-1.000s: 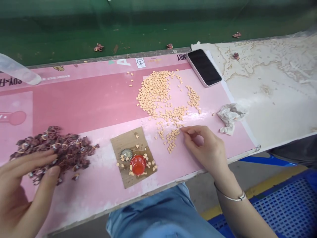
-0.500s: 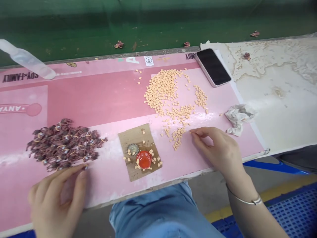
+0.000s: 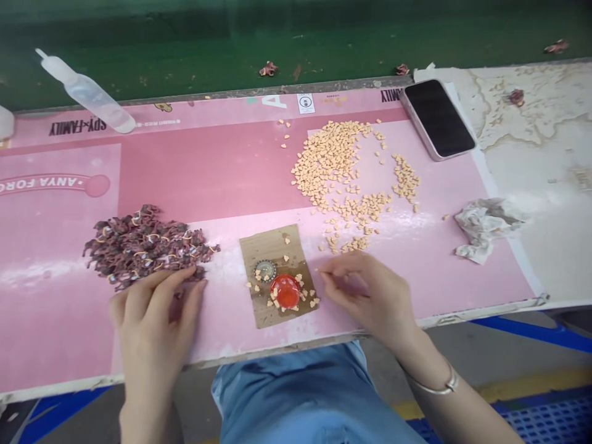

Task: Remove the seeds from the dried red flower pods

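Observation:
My left hand is at the near right edge of a pile of small dark purple moulded pieces. Its thumb and forefinger close on one such piece. My right hand is pinched, a tiny beige piece just showing at its fingertips. Between the hands lies a brown cardboard piece. On it are a red shallow cap, a metal bottle cap and several beige pieces around them. Many more beige pieces are heaped and scattered beyond my right hand.
A translucent squeeze bottle lies at the far left. At the far right are a phone and a crumpled tissue. Loose purple pieces lie on the green surface. The pink mat ends at the table's near edge.
My right hand has moved left from the scattered beige pieces to the cardboard's right side. My left hand has shifted slightly up, closer to the pile's right end. The view has shifted.

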`<state>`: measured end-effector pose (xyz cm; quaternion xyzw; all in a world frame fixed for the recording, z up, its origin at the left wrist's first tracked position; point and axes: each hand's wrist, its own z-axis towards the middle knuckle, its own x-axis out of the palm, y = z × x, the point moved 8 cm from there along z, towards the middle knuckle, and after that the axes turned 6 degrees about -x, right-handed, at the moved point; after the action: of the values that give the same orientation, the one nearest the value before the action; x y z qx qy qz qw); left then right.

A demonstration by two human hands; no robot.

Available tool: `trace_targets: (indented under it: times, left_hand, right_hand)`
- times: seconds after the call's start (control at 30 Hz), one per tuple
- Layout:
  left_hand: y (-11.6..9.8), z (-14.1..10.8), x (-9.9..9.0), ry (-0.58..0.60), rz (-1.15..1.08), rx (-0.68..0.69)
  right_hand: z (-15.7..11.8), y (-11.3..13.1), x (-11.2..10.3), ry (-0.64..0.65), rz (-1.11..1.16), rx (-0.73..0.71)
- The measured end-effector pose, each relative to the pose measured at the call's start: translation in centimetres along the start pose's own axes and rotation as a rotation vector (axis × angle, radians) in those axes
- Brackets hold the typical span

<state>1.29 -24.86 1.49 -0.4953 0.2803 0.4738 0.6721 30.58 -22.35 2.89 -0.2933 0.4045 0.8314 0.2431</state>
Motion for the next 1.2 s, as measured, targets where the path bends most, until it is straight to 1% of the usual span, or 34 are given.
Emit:
trace_targets:
  times: [0.1,0.2,0.27,0.33,0.43,0.5,0.53,0.6,0.73,0.8,0.87,0.93,0.97,1.03,1.1,1.2]
  left_hand:
    - [-0.1,0.6,-0.2,-0.031,0.068,-0.009]
    - [-0.2,0.7,-0.5,-0.018,0.112,-0.022]
    - [0.0,0.3,-0.9,-0.004,0.086,-0.057]
    - [0.2,-0.2,-1.2,0.009,-0.014,-0.133]
    - [0.4,-1.1,-1.5,-0.027,-0.310,-0.292]
    - [0.1,-1.3,-1.6,-0.056,-0.485,-0.349]
    - [-0.2,-1.3,-1.5,-0.052,-0.540,-0.353]
    - [-0.8,-1.1,-1.4,-0.033,-0.599,-0.319]
    - [-2.2,-1.0,-1.7,-0.020,-0.584,-0.163]
    - [-3.2,-1.3,-1.3,0.020,-0.569,-0.133]
    - [-4.4,-1.7,-0.6,0.093,-0.641,-0.153]
    - [-5.6,-2.0,0.2,0.178,-0.787,-0.225]
    - [-6.1,-2.1,0.6,0.211,-0.866,-0.278]
    - [-6.9,-2.5,1.4,0.286,-1.000,-0.388]
    - [-7.5,-2.8,2.0,0.364,-1.106,-0.469]
    - [-7.9,-3.1,2.6,0.458,-1.220,-0.551]
  right_hand:
    - [0.3,0.1,1.4,-0.004,0.033,0.043]
    - [0.2,-0.3,2.0,-0.008,0.023,0.058]
    - [0.2,-0.5,2.1,-0.002,0.008,0.060]
    - [0.2,-0.3,2.2,0.005,-0.002,0.043]
    - [0.4,0.2,2.2,0.010,-0.020,0.008]
    - [0.6,0.3,2.2,0.012,-0.027,-0.005]
    - [0.6,0.3,2.2,0.014,-0.029,-0.005]
    - [0.6,0.2,2.2,0.017,-0.031,-0.005]
    - [0.6,-0.1,2.0,0.025,-0.014,0.015]
    - [0.7,-0.1,1.6,0.012,0.037,0.048]
    - [1.0,0.5,0.8,-0.027,0.139,0.076]
    - [1.5,1.8,0.0,-0.063,0.268,0.068]
    - [1.8,2.7,-0.3,-0.060,0.332,0.047]
    - [2.3,4.5,-0.3,-0.012,0.439,-0.014]
    - [2.6,6.0,-0.1,0.044,0.516,-0.065]
    - [2.6,6.8,0.1,0.061,0.561,-0.086]
